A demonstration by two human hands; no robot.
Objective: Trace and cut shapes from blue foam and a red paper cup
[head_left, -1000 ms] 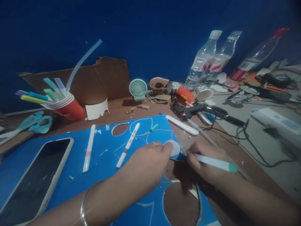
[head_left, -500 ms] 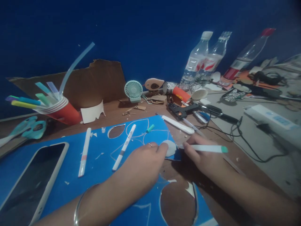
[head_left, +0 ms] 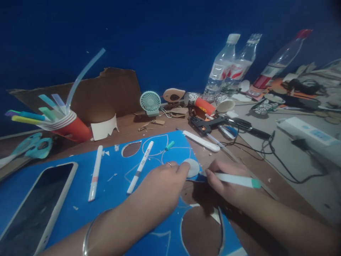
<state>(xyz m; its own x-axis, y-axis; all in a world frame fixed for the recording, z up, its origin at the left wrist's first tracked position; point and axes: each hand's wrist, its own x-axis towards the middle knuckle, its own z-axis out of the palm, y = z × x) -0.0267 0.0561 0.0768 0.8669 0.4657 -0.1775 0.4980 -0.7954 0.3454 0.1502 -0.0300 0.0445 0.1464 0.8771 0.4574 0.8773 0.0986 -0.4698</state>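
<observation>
My left hand [head_left: 166, 185] is closed, its thumb and fingers pinching the edge of a small rounded white piece [head_left: 193, 168] over the blue sheet [head_left: 77, 185]. In my right hand [head_left: 226, 181] is a white marker with a green end [head_left: 237, 180]; its tip points left, close to the white piece. Whether the tip touches the piece I cannot tell. A small green cap [head_left: 169, 145] lies on the sheet beyond my left hand. Two more white markers rest there, one with a grey band [head_left: 140, 167] and one with a pink band [head_left: 95, 174].
A phone [head_left: 37, 209] lies at left, near teal-handled scissors [head_left: 39, 145] and a red cup [head_left: 74, 128] of pens. At the back stand a mini fan [head_left: 150, 102] and bottles [head_left: 220, 67]. A glue gun [head_left: 205, 124] and its cable lie beyond my right hand.
My right hand has shifted slightly down and left, and the marker's green end has dropped lower. My left hand keeps its hold on the white piece.
</observation>
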